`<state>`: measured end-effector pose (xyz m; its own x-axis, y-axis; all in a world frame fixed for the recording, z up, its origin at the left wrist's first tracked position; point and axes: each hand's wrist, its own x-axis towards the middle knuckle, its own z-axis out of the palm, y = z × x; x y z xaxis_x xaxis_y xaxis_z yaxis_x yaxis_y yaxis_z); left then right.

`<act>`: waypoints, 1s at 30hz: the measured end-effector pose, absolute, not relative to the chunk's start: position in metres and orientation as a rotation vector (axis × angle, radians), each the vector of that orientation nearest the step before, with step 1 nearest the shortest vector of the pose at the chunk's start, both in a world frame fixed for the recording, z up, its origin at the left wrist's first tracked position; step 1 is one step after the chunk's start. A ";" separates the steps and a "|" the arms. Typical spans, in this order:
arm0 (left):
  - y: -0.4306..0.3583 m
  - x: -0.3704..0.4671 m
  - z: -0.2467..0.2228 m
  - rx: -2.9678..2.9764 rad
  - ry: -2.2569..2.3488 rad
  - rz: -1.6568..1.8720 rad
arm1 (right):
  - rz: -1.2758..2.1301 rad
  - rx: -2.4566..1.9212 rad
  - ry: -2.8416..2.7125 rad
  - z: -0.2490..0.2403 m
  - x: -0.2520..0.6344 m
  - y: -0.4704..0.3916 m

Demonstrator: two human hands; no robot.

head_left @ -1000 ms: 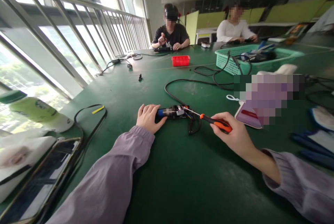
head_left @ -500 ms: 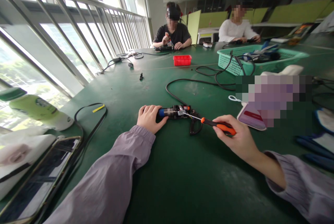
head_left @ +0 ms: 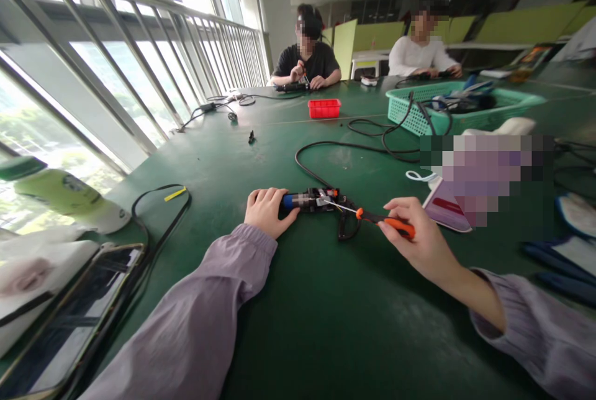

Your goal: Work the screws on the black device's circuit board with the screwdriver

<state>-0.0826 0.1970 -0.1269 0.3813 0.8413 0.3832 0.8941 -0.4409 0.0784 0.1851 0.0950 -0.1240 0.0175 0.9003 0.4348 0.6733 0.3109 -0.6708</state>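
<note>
My left hand is wrapped around the blue end of an opened corded power tool, steadying it on the green table. Inner parts show at the tool's right half, including a small orange-red piece and a bright metal part. In my right hand is a screwdriver with an orange and black handle, pinched between thumb and fingers. Its shaft slants up to the left, with the tip at the tool's exposed inside. Exactly what the tip touches is too small to tell. A black loop-shaped part sits just below the tool.
A black cord runs toward a green basket of tools. Beyond lie a red tray and a small black piece. A bottle and phone are left, gloves right. Two people sit opposite.
My right hand and the screwdriver handle have shifted slightly left, and the fingers have loosened and lifted a little on the handle. My left hand and the power tool stay put.
</note>
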 end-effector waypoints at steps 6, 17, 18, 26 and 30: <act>0.199 -0.084 -0.130 -2.486 -1.557 -0.574 | 0.283 -1.570 -1.823 -0.074 0.176 0.110; 0.197 -0.084 -0.130 -2.481 -1.544 -0.577 | -0.073 -1.726 -2.122 0.016 0.124 0.144; 0.197 -0.084 -0.131 -2.485 -1.543 -0.579 | -0.025 -1.758 -2.150 0.019 0.124 0.145; 0.196 -0.084 -0.128 -2.495 -1.559 -0.553 | 0.045 -1.815 -2.190 0.016 0.140 0.139; 0.198 -0.084 -0.128 -2.481 -1.568 -0.537 | 0.028 -1.599 -2.259 0.016 0.142 0.133</act>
